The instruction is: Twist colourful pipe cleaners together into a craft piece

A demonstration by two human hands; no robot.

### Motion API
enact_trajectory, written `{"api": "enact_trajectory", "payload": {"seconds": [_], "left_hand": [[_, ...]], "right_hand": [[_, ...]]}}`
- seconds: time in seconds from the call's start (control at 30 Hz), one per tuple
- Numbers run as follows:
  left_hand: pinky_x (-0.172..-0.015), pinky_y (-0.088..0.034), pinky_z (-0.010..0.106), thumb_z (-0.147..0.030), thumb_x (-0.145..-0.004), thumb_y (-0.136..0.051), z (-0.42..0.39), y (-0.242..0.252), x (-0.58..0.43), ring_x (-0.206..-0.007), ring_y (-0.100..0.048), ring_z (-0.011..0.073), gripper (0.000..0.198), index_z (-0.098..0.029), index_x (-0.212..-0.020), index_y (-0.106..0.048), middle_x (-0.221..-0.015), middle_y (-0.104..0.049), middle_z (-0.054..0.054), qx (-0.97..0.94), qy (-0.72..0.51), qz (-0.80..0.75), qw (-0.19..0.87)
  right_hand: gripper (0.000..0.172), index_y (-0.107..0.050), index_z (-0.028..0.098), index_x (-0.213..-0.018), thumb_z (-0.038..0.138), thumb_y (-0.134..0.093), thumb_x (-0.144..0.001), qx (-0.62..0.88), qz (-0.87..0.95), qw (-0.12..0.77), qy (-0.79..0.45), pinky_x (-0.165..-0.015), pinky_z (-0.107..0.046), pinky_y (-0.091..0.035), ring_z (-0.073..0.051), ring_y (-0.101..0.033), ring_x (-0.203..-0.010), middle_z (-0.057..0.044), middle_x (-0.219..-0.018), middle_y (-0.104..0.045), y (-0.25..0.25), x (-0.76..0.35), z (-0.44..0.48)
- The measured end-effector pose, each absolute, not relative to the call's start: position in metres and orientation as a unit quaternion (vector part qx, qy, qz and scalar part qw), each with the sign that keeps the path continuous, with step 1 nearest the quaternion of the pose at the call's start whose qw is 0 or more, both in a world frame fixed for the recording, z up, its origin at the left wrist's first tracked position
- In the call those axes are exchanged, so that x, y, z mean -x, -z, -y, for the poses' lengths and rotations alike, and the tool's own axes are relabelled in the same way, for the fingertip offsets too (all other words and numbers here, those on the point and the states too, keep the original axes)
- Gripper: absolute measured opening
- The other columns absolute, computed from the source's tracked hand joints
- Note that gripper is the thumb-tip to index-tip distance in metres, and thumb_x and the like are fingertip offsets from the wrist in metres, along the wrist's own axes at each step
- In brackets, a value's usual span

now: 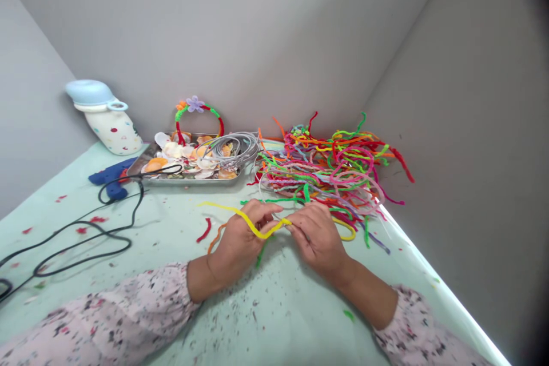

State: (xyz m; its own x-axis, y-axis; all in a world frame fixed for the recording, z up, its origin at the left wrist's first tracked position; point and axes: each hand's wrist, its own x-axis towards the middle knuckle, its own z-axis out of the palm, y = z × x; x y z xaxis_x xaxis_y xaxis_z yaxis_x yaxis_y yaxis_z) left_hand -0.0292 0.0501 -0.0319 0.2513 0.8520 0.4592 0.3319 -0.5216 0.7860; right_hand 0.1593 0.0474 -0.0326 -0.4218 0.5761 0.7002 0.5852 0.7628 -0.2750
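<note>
A bright yellow pipe cleaner [259, 234] runs between my hands, its loose end trailing to the left across the back of my left hand. My left hand [238, 243] is closed, its thumb and fingers pinching near the bend. Opposite it, my right hand [321, 240] pinches the twisted part of the same pipe cleaner. A thin grey strand shows between the fingertips; most of it is hidden. Another yellow loop [348, 231] sticks out beyond my right hand. Short red [205, 230] and orange [217, 238] pipe cleaner pieces lie beside my left hand.
A big heap of coloured pipe cleaners [326, 168] lies at the back right. Behind my left hand, a metal tray [189, 182] holds shells, coiled grey wire [244, 148] and a flower-trimmed hoop [221, 126]. Further left are a blue glue gun [112, 176], black cord [81, 263] and bottle [112, 126].
</note>
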Motion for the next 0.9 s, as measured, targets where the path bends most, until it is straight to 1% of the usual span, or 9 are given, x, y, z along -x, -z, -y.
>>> {"api": "enact_trajectory", "payload": {"seconds": [0.1,0.3,0.4,0.5,0.63,0.77,0.9], "left_hand": [[-0.068,-0.045,0.026,-0.021,-0.085,-0.062,-0.051,0.033,0.029,-0.075,-0.057,0.0147,0.015,-0.020,-0.100,-0.066,-0.087,-0.065,0.004,-0.732,-0.463,-0.404,0.293],[-0.070,-0.045,0.026,-0.023,-0.085,-0.062,-0.048,0.026,0.028,-0.075,-0.058,0.0152,0.006,-0.019,-0.087,-0.066,-0.080,-0.064,0.003,-0.730,-0.444,-0.414,0.315],[-0.072,-0.045,0.026,-0.023,-0.084,-0.062,-0.048,0.025,0.030,-0.076,-0.059,0.0154,0.006,-0.018,-0.085,-0.066,-0.080,-0.065,0.003,-0.733,-0.442,-0.412,0.313],[-0.074,-0.045,0.026,-0.019,-0.083,-0.061,-0.048,0.026,0.031,-0.078,-0.060,0.0153,0.006,-0.017,-0.086,-0.067,-0.081,-0.066,0.003,-0.733,-0.442,-0.415,0.309],[-0.071,-0.045,0.025,-0.018,-0.082,-0.061,-0.047,0.028,0.031,-0.074,-0.059,0.0140,0.007,-0.017,-0.087,-0.067,-0.081,-0.068,0.003,-0.726,-0.437,-0.429,0.313],[-0.064,-0.043,0.024,-0.023,-0.084,-0.060,-0.043,0.024,0.029,-0.065,-0.054,0.0124,0.010,-0.015,-0.082,-0.066,-0.072,-0.063,0.001,-0.719,-0.423,-0.443,0.329],[-0.063,-0.041,0.023,-0.026,-0.085,-0.060,-0.040,0.020,0.028,-0.064,-0.050,0.0112,0.014,-0.015,-0.078,-0.062,-0.067,-0.056,-0.001,-0.710,-0.434,-0.434,0.347]], "right_hand": [[0.014,-0.061,0.020,-0.095,0.015,-0.049,-0.091,0.345,0.842,0.415,-0.002,-0.086,-0.039,-0.041,-0.018,-0.058,-0.081,-0.003,-0.083,-0.066,0.033,-0.159,-0.048],[0.012,-0.062,0.019,-0.094,0.014,-0.051,-0.090,0.340,0.842,0.419,-0.010,-0.083,-0.039,-0.041,-0.018,-0.057,-0.080,-0.003,-0.082,-0.066,0.032,-0.159,-0.048],[0.015,-0.062,0.021,-0.096,0.015,-0.050,-0.091,0.336,0.841,0.424,-0.011,-0.082,-0.038,-0.041,-0.018,-0.058,-0.080,-0.003,-0.083,-0.067,0.032,-0.159,-0.048],[0.016,-0.063,0.022,-0.097,0.015,-0.049,-0.092,0.336,0.841,0.424,-0.010,-0.083,-0.039,-0.041,-0.018,-0.057,-0.080,-0.003,-0.083,-0.066,0.032,-0.159,-0.048],[0.014,-0.063,0.021,-0.097,0.016,-0.051,-0.091,0.338,0.844,0.417,-0.006,-0.084,-0.039,-0.041,-0.018,-0.057,-0.081,-0.003,-0.084,-0.066,0.032,-0.160,-0.047],[0.014,-0.062,0.021,-0.099,0.015,-0.051,-0.091,0.334,0.844,0.419,-0.005,-0.085,-0.039,-0.041,-0.018,-0.058,-0.083,-0.003,-0.085,-0.067,0.032,-0.160,-0.048],[0.014,-0.063,0.021,-0.099,0.016,-0.052,-0.091,0.331,0.846,0.417,0.006,-0.087,-0.038,-0.041,-0.017,-0.060,-0.083,-0.003,-0.086,-0.068,0.032,-0.160,-0.048]]}}
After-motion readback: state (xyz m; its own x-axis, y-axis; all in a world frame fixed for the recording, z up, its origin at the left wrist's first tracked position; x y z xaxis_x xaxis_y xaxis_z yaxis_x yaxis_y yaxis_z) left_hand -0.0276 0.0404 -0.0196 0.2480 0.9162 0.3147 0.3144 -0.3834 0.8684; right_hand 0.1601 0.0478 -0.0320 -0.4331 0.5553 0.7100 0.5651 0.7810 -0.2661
